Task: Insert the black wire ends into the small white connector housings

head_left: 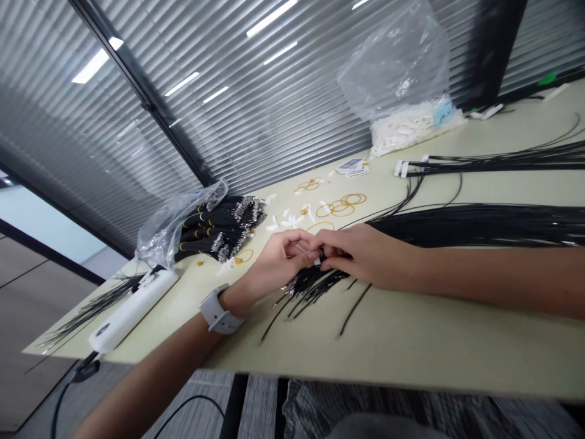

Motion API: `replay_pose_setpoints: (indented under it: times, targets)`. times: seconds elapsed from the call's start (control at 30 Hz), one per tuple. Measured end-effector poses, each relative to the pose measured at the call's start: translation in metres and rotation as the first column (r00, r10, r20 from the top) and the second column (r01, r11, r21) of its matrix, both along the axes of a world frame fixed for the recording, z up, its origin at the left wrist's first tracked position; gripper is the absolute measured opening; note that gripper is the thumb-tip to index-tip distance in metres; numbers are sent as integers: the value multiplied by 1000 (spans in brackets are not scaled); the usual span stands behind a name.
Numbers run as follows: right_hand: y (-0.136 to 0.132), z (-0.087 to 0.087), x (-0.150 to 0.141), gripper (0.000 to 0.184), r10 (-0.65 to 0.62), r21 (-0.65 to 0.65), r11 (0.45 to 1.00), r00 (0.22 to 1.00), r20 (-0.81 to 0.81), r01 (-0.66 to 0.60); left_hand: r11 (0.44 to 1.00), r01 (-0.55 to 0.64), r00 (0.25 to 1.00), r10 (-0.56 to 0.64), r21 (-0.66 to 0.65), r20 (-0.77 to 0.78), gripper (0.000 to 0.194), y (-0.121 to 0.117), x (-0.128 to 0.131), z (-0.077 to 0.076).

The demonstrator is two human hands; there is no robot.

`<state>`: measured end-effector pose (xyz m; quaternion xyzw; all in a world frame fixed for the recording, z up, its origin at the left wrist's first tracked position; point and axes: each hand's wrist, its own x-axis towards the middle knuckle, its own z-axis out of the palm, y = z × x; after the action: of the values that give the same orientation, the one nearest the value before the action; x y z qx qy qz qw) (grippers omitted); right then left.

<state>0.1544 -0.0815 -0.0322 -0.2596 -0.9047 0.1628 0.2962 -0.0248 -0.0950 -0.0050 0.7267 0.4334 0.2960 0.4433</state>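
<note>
My left hand (278, 259), with a grey watch on its wrist, is closed in a pinch on a small white connector-like piece (317, 261). Fingertip to fingertip with it, my right hand (370, 253) is closed on a black wire, mostly hidden by the fingers. Beneath both hands lie the loose ends of black wires (315, 286), some with shiny metal tips. The long bundle of black wires (484, 225) runs off to the right behind my right forearm. Small white pieces (287, 221) and yellow rubber bands (342, 205) are scattered just beyond my hands.
Banded black wire bundles (214, 228) with metal ends lie at the left in a clear plastic bag (158, 235). A white power strip (132, 311) sits near the table's left edge. At the back stand a bag of white pieces (411, 128) and more tagged wires (493, 160).
</note>
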Motion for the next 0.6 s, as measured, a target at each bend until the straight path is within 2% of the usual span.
replay_pose_setpoints:
  times: [0.13,0.27,0.43,0.53,0.6]
  targets:
    - [1,-2,0,21,30,37,999,999,-23,-29,1000,1,1000,-2,14,12,15,1,-1,-2]
    - [1,-4,0,22,7,72,997,1000,6,-7,1000,-2,1000,2,21,-21,13,4,-2,-2]
    - [-2,-3,-2,28,-72,141,988,997,22,68,994,34,997,-26,-108,76,17,10,-5,1]
    - [-3,-4,-2,31,-160,203,967,987,27,152,985,-30,994,47,-169,101,18,11,-6,3]
    - [-4,-5,-2,25,-189,261,950,981,37,173,977,-73,989,97,-200,110,20,11,-7,4]
